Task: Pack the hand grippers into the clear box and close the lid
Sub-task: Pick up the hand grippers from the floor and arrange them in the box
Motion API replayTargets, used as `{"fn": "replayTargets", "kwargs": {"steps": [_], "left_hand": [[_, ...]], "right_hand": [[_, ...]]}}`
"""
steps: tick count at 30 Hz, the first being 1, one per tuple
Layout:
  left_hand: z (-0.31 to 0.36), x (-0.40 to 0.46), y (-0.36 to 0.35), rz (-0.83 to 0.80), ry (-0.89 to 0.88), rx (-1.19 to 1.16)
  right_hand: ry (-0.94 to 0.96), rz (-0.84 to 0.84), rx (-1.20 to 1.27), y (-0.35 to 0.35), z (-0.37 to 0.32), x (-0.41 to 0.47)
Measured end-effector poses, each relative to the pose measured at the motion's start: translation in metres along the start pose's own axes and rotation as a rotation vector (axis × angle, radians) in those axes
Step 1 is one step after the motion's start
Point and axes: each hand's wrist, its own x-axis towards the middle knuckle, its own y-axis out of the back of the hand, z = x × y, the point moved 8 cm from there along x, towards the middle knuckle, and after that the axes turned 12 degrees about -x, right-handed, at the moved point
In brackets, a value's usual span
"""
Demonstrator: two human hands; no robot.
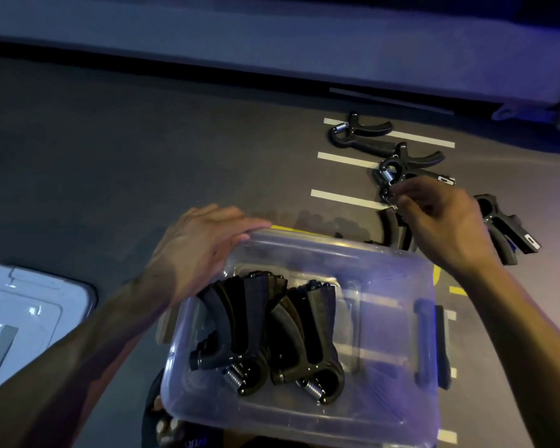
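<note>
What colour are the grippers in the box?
Black, with silver springs, seen in the head view: grippers in the clear box.

Bare forearms, no sleeves, unadorned hands.

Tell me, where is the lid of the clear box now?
The lid lies on the floor at the left edge of the head view, left of the clear box, beyond the left forearm.
</note>
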Motion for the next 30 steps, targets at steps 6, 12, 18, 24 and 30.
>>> {"fn": "replayTargets", "kwargs": {"steps": [6, 12, 18, 24, 30], "left_hand": [[-0.022, 0.019, 0.024, 0.132, 0.052, -0.028], [-0.024, 0.037, 0.032, 0.175, 0.011, -0.031], [-0.027, 0.039, 0.031, 0.113, 0.064, 0.008], [-0.026, 0.038, 0.032, 0.105, 0.109, -0.042], [-0.026, 0.038, 0.031, 0.117, 0.093, -0.034]], "right_hand": [[0.013, -0.117, -0.071, -0.029, 0.012, 0.064], [0.209, -0.242, -0.382, -0.069, -0.003, 0.129], [0.125, -0.363, -0.656, -0.111, 0.035, 0.183], [0.158, -0.292, -0.661, -0.109, 0.045, 0.197], [0.325, -0.270, -0.625, -0.110, 0.025, 0.177]]}}
